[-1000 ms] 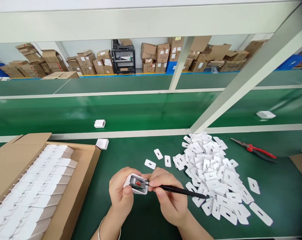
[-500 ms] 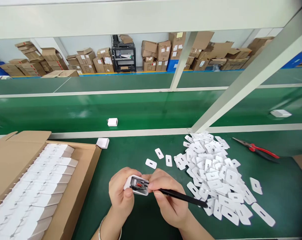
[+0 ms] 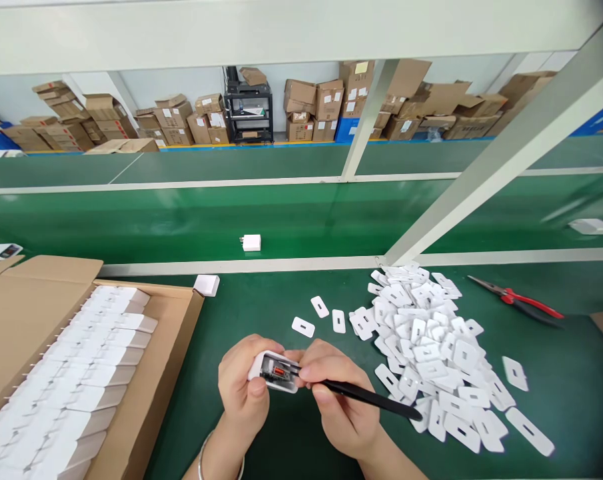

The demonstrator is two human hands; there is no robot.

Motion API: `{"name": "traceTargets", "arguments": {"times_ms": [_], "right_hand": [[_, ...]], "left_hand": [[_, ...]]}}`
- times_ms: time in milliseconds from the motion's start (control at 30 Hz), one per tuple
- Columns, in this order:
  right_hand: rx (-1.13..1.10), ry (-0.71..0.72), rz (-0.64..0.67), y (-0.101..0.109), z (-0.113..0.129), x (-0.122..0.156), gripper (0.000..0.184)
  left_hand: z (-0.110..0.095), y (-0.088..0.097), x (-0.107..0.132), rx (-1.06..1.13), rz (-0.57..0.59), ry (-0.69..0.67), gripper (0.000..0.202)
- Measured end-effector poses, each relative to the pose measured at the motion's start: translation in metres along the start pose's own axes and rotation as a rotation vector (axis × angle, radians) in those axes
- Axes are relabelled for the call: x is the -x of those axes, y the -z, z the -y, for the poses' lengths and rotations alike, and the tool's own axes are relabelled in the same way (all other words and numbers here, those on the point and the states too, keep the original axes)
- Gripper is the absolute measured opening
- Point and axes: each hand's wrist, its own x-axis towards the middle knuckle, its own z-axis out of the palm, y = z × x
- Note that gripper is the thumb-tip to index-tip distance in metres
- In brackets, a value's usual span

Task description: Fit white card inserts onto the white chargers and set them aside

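Observation:
My left hand [image 3: 244, 380] is closed around a white charger housing [image 3: 291, 387], tilted with its open end facing up. Inside, dark parts and a small orange-red component [image 3: 278, 371] can be seen. Black tweezers [image 3: 376, 398] are pinched in my right hand [image 3: 342, 400], their tips reaching into the right side of the housing. The fingers partly cover those tips. To the right of my hands lies a heap of white slotted cover plates [image 3: 431, 360], with a few loose plates [image 3: 302, 327] beyond my fingers.
An open cardboard box [image 3: 168, 373] at left holds rows of white chargers [image 3: 96, 360]. One white block [image 3: 206, 285] sits by its corner. Red-and-black pliers [image 3: 518, 300] lie at right. Behind a pale rail, a green conveyor belt [image 3: 181, 220] carries a white charger [image 3: 252, 243]; a slanted post [image 3: 471, 173] rises at right.
On the belt, the white chargers have travelled to the right, and one at the far left has come further into view. Both hands keep nearly the same hold and position.

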Motion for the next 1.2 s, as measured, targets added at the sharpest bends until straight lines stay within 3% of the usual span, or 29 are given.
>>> {"name": "traceTargets", "arguments": {"times_ms": [400, 600, 800, 967, 1200], "right_hand": [[-0.044, -0.019, -0.109, -0.003, 0.003, -0.002, 0.024], [0.043, -0.071, 0.023, 0.002, 0.004, 0.0, 0.022], [-0.057, -0.052, -0.12, 0.001, 0.006, 0.0, 0.022], [0.001, 0.02, -0.02, -0.001, 0.008, -0.003, 0.023], [0.028, 0.045, -0.002, -0.002, 0.012, -0.008, 0.023]], "left_hand": [[0.001, -0.002, 0.001, -0.02, -0.013, -0.008, 0.06], [0.003, 0.0, 0.003, -0.046, -0.012, -0.058, 0.056], [0.004, 0.0, 0.003, -0.076, 0.038, -0.131, 0.057], [0.003, 0.001, 0.004, -0.043, 0.018, -0.151, 0.055], [0.003, 0.001, 0.003, -0.046, 0.019, -0.149, 0.057]]}}
